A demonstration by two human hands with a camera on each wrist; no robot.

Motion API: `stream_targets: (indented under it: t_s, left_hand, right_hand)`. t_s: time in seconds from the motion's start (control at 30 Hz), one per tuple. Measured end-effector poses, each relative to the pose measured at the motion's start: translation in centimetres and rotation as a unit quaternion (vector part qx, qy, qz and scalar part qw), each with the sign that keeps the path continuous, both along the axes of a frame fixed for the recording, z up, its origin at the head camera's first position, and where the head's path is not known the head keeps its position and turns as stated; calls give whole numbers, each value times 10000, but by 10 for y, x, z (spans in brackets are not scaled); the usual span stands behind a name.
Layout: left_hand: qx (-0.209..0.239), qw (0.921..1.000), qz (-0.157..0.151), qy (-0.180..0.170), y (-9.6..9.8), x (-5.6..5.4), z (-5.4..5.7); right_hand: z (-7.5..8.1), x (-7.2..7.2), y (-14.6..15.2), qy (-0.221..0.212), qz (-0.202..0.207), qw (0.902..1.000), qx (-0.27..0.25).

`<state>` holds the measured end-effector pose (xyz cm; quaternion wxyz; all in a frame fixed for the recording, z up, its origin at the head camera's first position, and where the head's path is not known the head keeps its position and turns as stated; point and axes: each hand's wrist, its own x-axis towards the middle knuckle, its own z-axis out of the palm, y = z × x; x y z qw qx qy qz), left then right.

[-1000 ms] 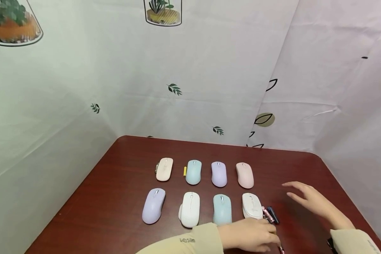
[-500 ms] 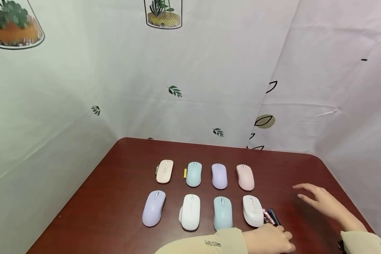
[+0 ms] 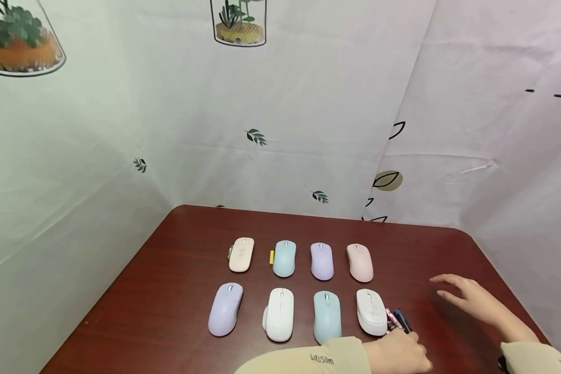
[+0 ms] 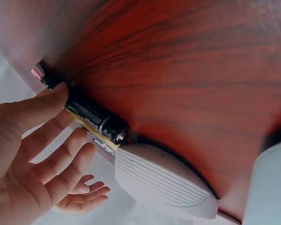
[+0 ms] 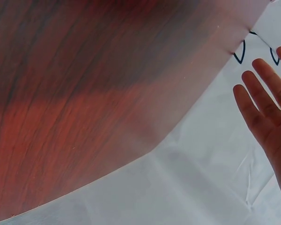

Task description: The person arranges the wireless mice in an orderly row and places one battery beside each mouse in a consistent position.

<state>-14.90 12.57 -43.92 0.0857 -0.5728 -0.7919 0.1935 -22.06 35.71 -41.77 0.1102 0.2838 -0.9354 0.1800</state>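
Near the front right of the table, my left hand (image 3: 399, 353) pinches a dark battery (image 4: 48, 78) between thumb and index finger; its far end shows red and white. Beside that grip lie a black battery (image 4: 96, 117) and a gold one (image 4: 91, 126), close against a white mouse (image 3: 371, 312) with a ribbed side. From the head view these batteries appear as a pink one (image 3: 394, 318) and a dark blue one (image 3: 402, 320), partly covered by the hand. My right hand (image 3: 472, 298) hovers over the table's right side, fingers loosely extended, holding nothing.
Two rows of mice stand on the dark red table (image 3: 168, 311), among them a pale blue mouse (image 3: 327, 317), a pink mouse (image 3: 360, 262) and a lilac mouse (image 3: 226, 309). A yellow battery (image 3: 271, 257) lies in the back row. Printed cloth (image 3: 308, 104) hangs behind.
My left hand has moved right along the table's front, near the batteries by the white mouse. The right hand has shifted slightly right. The head view has tilted up a little.
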Motion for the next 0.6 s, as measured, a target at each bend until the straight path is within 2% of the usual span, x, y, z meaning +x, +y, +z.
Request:
stream_targets:
  t_s: [0.27,0.43,0.6]
  left_hand:
    - [67,9992,-214,322,1,2,-2]
    - [149,9986,-212,462,2,2,-4]
    - [256,9981,-132,549,3,3,-5]
  right_hand:
    - [0,-1,-4,-68,67,9999,44]
    - [0,-1,-7,-164,75,9998,53]
    - [1,0,-9,-68,60,10000,27]
